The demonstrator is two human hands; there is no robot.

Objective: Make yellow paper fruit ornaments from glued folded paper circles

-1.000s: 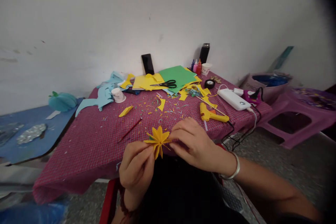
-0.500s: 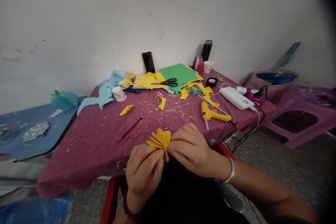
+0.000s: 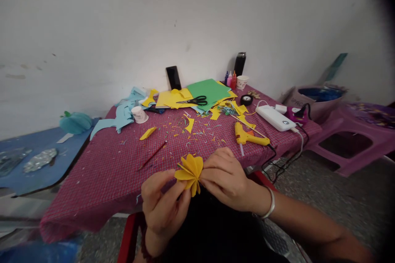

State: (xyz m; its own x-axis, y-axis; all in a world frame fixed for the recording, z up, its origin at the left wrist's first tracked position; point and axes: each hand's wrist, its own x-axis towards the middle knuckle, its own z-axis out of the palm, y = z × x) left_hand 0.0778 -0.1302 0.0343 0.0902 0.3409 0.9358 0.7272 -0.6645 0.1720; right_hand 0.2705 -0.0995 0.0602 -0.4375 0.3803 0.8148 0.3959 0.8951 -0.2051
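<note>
A folded yellow paper flower (image 3: 190, 169) is held between both hands, just above the near edge of the table. My left hand (image 3: 163, 205) pinches its lower left side with thumb and fingertips. My right hand (image 3: 226, 178), with a silver bangle on the wrist, pinches the flower's right side with curled fingers. The petals fan out upward and to the left.
The table has a red checked cloth (image 3: 114, 172) strewn with paper scraps. On it lie a yellow glue gun (image 3: 248, 136), black scissors (image 3: 196, 100) on yellow and green sheets, a red stick (image 3: 152, 155), a paper cup (image 3: 138, 113), a white power bank (image 3: 275, 117) and a phone (image 3: 173, 77). A purple stool (image 3: 352, 139) stands at right.
The flower's spiky spread points have gathered into a rounder fan. Both hands stay pinched on it and have shifted slightly; the view moved a little.
</note>
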